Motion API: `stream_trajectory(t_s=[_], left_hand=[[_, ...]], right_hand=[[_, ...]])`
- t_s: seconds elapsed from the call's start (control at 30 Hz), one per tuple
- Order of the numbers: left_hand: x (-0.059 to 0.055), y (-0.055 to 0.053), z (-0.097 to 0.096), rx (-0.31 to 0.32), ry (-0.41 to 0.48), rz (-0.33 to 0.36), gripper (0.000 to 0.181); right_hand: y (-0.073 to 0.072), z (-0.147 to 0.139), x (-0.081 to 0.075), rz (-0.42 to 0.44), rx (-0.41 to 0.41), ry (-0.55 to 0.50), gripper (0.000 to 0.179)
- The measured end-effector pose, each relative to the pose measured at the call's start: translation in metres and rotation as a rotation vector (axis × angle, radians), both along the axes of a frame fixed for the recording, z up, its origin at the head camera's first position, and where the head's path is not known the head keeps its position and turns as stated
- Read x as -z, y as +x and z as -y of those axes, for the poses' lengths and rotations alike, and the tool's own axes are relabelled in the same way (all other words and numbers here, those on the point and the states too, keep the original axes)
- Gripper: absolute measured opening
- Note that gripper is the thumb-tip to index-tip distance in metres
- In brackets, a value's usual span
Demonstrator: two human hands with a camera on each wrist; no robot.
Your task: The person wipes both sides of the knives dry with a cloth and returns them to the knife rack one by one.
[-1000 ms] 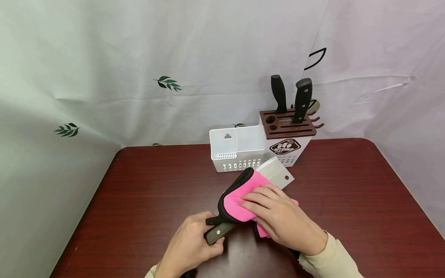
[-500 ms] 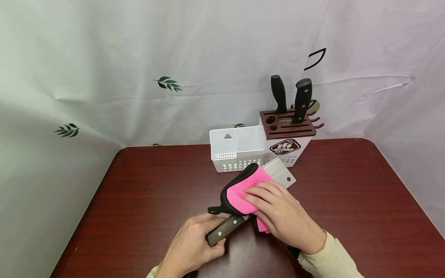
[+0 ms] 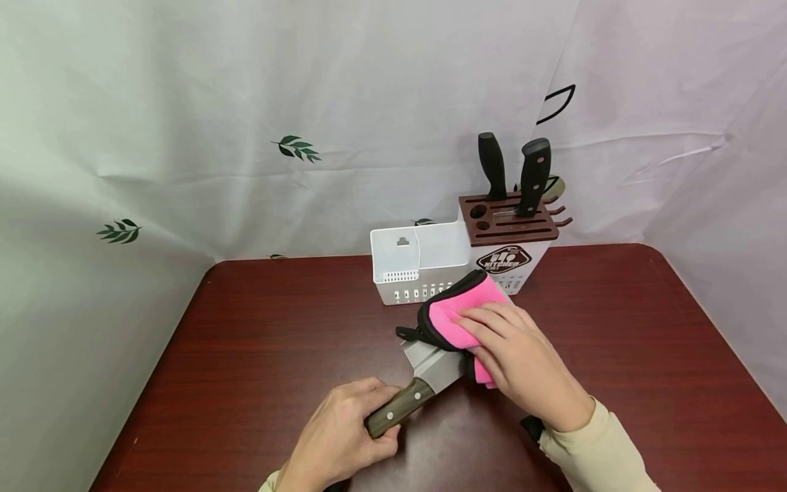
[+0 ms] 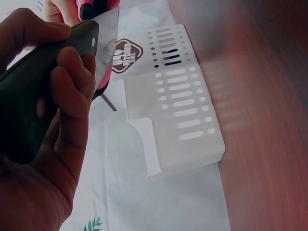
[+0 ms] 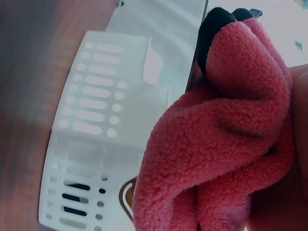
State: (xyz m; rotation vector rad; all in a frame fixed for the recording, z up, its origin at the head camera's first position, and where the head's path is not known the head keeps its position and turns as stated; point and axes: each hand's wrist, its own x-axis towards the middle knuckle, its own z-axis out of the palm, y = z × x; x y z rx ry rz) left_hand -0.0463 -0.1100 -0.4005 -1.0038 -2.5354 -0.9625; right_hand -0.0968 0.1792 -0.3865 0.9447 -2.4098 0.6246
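Note:
In the head view my left hand (image 3: 338, 430) grips the brown riveted handle (image 3: 399, 408) of a cleaver (image 3: 444, 371), which slants up to the right above the table. My right hand (image 3: 525, 362) holds a pink cloth (image 3: 455, 318) with black edging, folded over the far part of the blade. The blade's tip end is hidden beneath the cloth and hand; its part nearest the handle shows. Fingers wrap the cleaver handle (image 4: 21, 106) in the left wrist view. Bunched fluffy cloth (image 5: 216, 144) fills much of the right wrist view.
Behind the cleaver stands a white knife rack (image 3: 393, 292) with a brown slotted top (image 3: 510, 232). Two black-handled knives (image 3: 492, 164) stand in its slots, and hooks stick out on its right side. A white curtain (image 3: 344, 89) hangs behind the dark red table (image 3: 258, 342).
My right hand and the cloth have slid up and right along the blade, away from the handle. More blade shows near the handle, while the tip is now covered. My left hand barely moved.

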Motion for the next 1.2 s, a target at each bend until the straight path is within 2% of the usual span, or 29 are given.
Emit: stream_trajectory(t_s=[0.5, 0.77, 1.0, 1.2], left_hand=[[-0.003, -0.002, 0.008, -0.009, 0.042, -0.007, 0.041], [-0.004, -0.003, 0.011, -0.022, 0.058, -0.016, 0.040], [-0.005, -0.004, 0.015, -0.049, 0.050, -0.029, 0.039], [-0.006, -0.005, 0.017, -0.070, 0.053, -0.012, 0.040]], right_hand=[[-0.009, -0.021, -0.004, -0.038, 0.076, -0.021, 0.053], [-0.010, -0.027, -0.005, -0.041, 0.069, -0.020, 0.045], [-0.008, -0.026, -0.007, -0.048, 0.049, -0.009, 0.049], [-0.005, -0.025, -0.007, -0.042, 0.042, 0.025, 0.049]])
